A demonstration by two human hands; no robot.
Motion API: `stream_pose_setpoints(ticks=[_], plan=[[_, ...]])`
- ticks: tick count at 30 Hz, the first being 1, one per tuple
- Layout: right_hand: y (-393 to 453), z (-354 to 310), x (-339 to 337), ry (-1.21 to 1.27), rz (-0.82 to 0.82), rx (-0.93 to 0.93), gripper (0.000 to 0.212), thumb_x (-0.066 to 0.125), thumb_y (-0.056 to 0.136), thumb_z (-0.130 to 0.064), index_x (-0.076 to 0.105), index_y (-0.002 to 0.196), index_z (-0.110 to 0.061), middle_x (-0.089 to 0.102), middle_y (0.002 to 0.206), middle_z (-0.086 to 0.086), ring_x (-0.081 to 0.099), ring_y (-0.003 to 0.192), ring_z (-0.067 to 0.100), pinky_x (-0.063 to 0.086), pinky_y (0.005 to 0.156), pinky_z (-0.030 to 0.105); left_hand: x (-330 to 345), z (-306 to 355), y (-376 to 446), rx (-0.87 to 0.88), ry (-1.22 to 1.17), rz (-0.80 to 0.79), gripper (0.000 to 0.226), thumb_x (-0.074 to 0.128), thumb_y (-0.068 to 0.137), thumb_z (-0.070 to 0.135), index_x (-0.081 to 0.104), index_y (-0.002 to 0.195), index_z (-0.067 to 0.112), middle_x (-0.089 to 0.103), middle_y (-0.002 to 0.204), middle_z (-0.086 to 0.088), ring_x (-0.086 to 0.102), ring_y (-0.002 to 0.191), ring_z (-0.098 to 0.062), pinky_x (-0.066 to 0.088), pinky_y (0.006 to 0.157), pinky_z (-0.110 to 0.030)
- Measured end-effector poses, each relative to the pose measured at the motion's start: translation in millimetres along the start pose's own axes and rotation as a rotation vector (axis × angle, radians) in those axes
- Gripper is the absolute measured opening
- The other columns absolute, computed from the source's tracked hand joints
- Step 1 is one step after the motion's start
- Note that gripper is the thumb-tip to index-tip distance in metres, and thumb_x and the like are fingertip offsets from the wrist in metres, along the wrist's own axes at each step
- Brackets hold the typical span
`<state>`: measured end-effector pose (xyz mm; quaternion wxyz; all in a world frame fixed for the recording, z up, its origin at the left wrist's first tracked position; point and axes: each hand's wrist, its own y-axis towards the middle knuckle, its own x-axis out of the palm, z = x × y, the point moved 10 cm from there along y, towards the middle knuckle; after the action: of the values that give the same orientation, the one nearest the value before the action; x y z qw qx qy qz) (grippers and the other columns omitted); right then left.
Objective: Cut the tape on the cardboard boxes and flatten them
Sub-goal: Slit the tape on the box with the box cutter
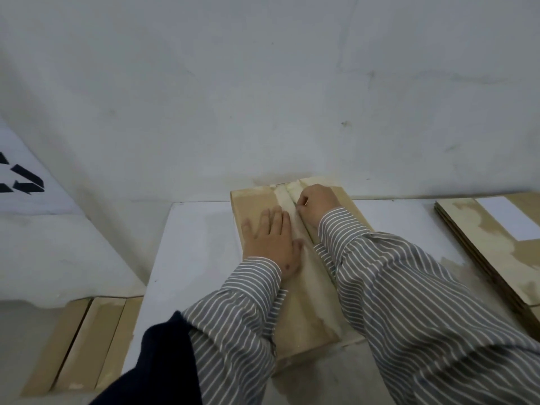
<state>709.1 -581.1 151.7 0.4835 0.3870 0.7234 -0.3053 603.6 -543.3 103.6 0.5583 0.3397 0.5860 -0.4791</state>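
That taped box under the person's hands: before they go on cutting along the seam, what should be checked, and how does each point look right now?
1. Box lies flat on the white table: ok.
2. Left hand presses the box with straight fingers, beside the tape seam, not on it: ok.
3. Right hand is curled at the seam's far end, as if gripping a cutter: the blade is not visible, cannot tell.
4. Left thumb near the seam, possibly in the cutting path: cannot tell.
5. Striped sleeves are near the seam: not ok.
6. Flattened stack at the right is out of the way: ok.
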Motion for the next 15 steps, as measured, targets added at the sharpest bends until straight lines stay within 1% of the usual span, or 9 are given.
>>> stream_pose_setpoints(ticks=[6, 10, 13, 15], plan=[[-19, 7, 3, -0.049, -0.027, 0.010, 0.021, 0.054, 0.091, -0.007, 0.069, 0.103, -0.002, 0.067, 0.110, 0.012, 0.061, 0.104, 0.026, 0.046, 0.091, 0.030, 2, 3, -1, -0.009, 0.022, -0.007, 0.063, 0.010, 0.100, 0.044, -0.006, 0.152, 0.012, -0.012, 0.160, -0.004, -0.011, 0.147, -0.024, -0.002, 0.113, -0.057], [-43, 14, 11, -0.073, -0.041, 0.003, 0.020, 0.055, 0.088, -0.004, 0.071, 0.100, -0.002, 0.068, 0.105, 0.011, 0.063, 0.098, 0.027, 0.050, 0.087, 0.030, 2, 1, -1, -0.018, 0.027, 0.014, 0.063, 0.011, 0.100, 0.043, -0.004, 0.152, 0.011, -0.010, 0.160, -0.004, -0.008, 0.147, -0.024, 0.000, 0.113, -0.057], [-64, 23, 10, -0.060, -0.046, 0.001, 0.020, 0.054, 0.090, -0.006, 0.071, 0.099, -0.003, 0.069, 0.104, 0.011, 0.063, 0.097, 0.026, 0.050, 0.086, 0.030, 2, 1, -1, -0.022, 0.025, 0.023, 0.063, 0.013, 0.101, 0.043, -0.003, 0.152, 0.011, -0.008, 0.160, -0.002, -0.007, 0.147, -0.023, 0.002, 0.113, -0.057], [-80, 28, 8, -0.045, -0.061, 0.002, 0.020, 0.054, 0.090, -0.009, 0.072, 0.097, -0.003, 0.069, 0.102, 0.011, 0.063, 0.095, 0.026, 0.048, 0.083, 0.027, 1, 1, 0, -0.032, 0.042, 0.017, 0.063, 0.013, 0.101, 0.044, -0.003, 0.152, 0.012, -0.008, 0.160, -0.001, -0.006, 0.147, -0.022, 0.003, 0.114, -0.057]])
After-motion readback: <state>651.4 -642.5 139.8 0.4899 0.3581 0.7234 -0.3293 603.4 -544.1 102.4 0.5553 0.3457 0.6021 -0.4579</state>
